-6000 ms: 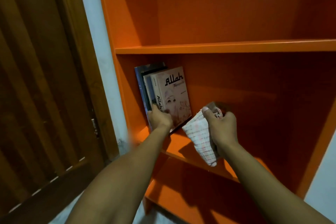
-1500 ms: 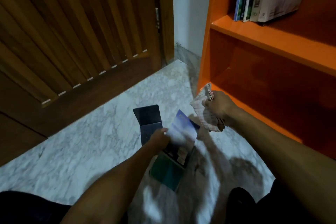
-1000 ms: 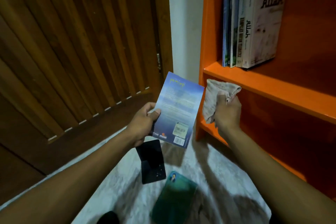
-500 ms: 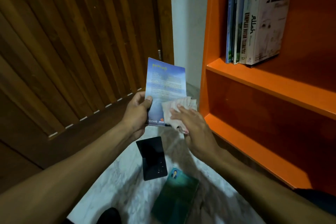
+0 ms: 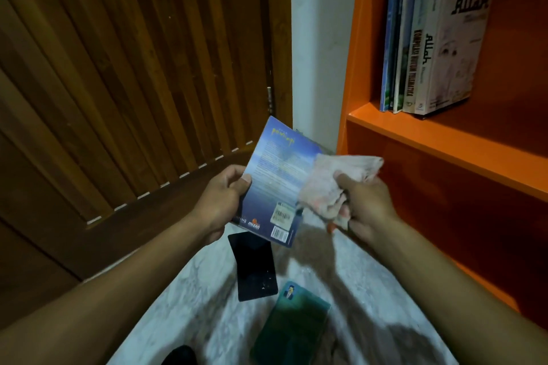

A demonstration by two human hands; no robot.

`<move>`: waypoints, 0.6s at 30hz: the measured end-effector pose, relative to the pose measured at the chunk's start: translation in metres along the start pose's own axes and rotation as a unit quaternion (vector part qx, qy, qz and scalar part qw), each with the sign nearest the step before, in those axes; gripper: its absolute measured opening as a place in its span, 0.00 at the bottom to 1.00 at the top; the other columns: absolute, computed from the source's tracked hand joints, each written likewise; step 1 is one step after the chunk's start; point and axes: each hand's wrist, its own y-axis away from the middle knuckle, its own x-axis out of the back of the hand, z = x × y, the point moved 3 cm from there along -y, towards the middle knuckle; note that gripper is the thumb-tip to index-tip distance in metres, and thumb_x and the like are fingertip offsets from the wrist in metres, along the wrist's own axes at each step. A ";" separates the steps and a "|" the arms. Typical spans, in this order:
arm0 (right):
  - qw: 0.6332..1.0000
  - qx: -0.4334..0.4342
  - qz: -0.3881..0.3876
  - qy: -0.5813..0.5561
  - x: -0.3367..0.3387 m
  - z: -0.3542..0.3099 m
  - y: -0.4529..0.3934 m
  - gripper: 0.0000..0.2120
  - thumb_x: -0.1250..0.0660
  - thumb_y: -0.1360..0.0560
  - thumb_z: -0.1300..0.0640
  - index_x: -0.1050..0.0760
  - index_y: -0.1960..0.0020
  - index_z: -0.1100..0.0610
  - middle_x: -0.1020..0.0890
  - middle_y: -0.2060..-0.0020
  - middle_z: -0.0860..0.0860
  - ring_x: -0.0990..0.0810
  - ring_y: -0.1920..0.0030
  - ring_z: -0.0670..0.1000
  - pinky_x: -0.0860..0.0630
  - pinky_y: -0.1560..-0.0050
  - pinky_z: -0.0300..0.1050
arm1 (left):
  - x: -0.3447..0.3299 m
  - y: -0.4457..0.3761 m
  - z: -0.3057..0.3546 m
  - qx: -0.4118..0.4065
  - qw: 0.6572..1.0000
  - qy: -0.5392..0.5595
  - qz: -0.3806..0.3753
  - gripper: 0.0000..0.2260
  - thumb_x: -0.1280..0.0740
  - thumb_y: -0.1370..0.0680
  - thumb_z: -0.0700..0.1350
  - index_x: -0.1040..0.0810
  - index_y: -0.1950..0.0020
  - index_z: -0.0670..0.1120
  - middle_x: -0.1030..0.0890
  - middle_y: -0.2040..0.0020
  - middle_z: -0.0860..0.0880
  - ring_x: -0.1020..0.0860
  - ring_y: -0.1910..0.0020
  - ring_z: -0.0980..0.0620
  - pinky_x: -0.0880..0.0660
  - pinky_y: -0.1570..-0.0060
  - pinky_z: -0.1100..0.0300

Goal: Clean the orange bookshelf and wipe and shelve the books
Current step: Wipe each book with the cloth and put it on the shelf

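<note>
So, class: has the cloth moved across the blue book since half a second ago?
Yes. The cloth now lies at the blue book's right edge, above the barcode; earlier it sat lower, over that bottom corner. The right hand grips it.

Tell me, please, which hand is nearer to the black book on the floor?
Left. The left hand holds the blue book just above the black book; the right hand is farther right.
</note>
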 end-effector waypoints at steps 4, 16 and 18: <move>0.981 0.151 0.119 0.037 0.009 -0.033 -0.015 0.07 0.33 0.23 0.64 0.21 0.46 0.58 0.15 0.48 0.58 0.16 0.51 0.51 0.20 0.54 0.48 | -0.013 0.014 0.004 -0.015 0.999 -0.026 -0.042 0.08 0.41 0.15 0.45 0.23 0.47 0.45 0.16 0.53 0.42 0.18 0.61 0.47 0.24 0.68 0.59; 0.820 0.304 -0.175 0.451 -0.041 0.033 0.051 0.37 0.40 0.28 0.76 0.35 0.25 0.49 0.32 0.25 0.52 0.40 0.23 0.52 0.39 0.25 0.57 | -0.044 -0.002 -0.016 0.140 0.947 0.289 0.002 0.10 0.42 0.18 0.34 0.23 0.44 0.42 0.18 0.47 0.37 0.19 0.51 0.40 0.23 0.43 0.43; 0.798 0.311 -0.224 0.465 -0.037 0.038 0.054 0.36 0.40 0.28 0.74 0.35 0.27 0.45 0.30 0.26 0.49 0.38 0.24 0.53 0.38 0.26 0.56 | -0.034 -0.008 -0.019 0.169 0.924 0.341 0.033 0.09 0.42 0.18 0.35 0.23 0.45 0.43 0.20 0.43 0.35 0.20 0.48 0.37 0.27 0.38 0.35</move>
